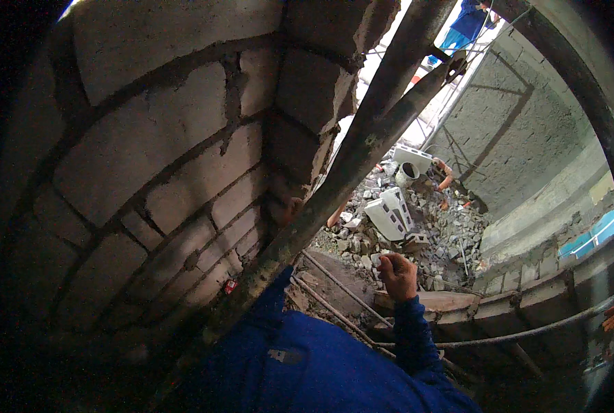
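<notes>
My right hand [399, 277], in a blue sleeve, is raised over the rubble with its fingers curled closed. A small whitish bit shows at its fingertips; I cannot tell whether it is held or lies behind. My left hand [291, 208] is by the inner corner of the block wall [183, 158], in shadow. A thick, dirty metal pole [334, 175] crosses in front of that arm and hides much of it, so the left fingers do not show clearly.
Rubble [451, 237] lies below with broken hollow blocks [389, 213] and a short pipe piece [407, 174]. Thin metal bars [341, 289] cross near my body. A low block wall [548, 296] curves at right, below a rough plastered wall [513, 131]. A person in blue [469, 27] is beyond the pole.
</notes>
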{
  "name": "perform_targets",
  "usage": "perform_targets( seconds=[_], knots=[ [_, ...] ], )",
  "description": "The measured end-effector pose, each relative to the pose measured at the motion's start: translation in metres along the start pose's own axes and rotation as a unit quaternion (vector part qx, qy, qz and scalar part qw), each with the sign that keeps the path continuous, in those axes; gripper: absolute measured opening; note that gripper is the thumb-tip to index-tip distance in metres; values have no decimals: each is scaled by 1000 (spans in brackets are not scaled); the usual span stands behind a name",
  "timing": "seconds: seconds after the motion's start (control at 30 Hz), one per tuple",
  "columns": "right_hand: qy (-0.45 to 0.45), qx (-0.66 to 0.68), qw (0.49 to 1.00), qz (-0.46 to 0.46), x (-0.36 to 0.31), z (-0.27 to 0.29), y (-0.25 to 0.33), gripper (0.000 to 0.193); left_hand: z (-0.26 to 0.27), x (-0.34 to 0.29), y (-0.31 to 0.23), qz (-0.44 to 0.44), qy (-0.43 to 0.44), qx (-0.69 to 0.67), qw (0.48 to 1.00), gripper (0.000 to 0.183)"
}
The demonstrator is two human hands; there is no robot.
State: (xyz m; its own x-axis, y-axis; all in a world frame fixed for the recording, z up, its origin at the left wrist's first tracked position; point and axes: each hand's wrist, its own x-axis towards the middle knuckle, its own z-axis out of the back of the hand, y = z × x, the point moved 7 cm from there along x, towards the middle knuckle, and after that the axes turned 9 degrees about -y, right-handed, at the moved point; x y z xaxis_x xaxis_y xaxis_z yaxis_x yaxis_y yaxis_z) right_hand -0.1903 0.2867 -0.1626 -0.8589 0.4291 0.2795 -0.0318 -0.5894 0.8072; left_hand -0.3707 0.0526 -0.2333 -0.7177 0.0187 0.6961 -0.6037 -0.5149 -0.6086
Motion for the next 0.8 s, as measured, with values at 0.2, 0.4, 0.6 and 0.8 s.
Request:
perform_targets(
  seconds=[0.2, 0.4, 0.6, 0.8],
  knots=[
    [1, 29, 1000, -6, -7, -5, 0, 20, 16, 14, -15, 20, 5, 56, 998, 30],
    [10, 19, 1000, 1, -17, -5, 6, 22, 5, 17, 0, 58, 66, 39, 995, 30],
    [4, 40, 998, -46, -31, 7, -17, 23, -2, 15, 24, 42, 0, -194, 980, 34],
    [-35, 69, 988, -134, -43, 7, -47, 22, -8, 7, 32, 133, 167, -83, 973, 29]
  ],
)
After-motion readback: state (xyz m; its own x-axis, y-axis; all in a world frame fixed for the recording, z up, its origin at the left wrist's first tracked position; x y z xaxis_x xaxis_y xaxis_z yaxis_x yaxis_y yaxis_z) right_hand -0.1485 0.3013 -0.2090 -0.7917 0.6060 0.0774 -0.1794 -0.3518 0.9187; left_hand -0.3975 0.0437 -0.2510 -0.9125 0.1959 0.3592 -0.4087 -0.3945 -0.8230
